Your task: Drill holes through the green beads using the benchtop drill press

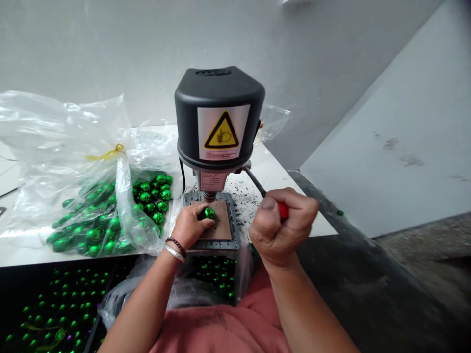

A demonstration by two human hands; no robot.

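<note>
A shiny green ball [209, 213] sits under the chuck [209, 196] of a black bench drill press [220, 93]. My left hand [189, 226] grips the ball between thumb and fingers, just above a brown board [222, 228] on the machine's base [235, 240]. Wrapped in a fist, my right hand [281, 225] holds the drill press lever by its red knob [283, 210]. The lever's dark rod [255, 181] slants up and left to the machine. Whether the drill bit touches the ball, I cannot tell.
A clear plastic bag [127, 201] of green balls, with a yellow tie [106, 153], lies on the white table [294, 211] at left. Dark shavings litter the tabletop. More balls [217, 274] lie below the table edge. One loose ball [340, 213] is on the floor at right.
</note>
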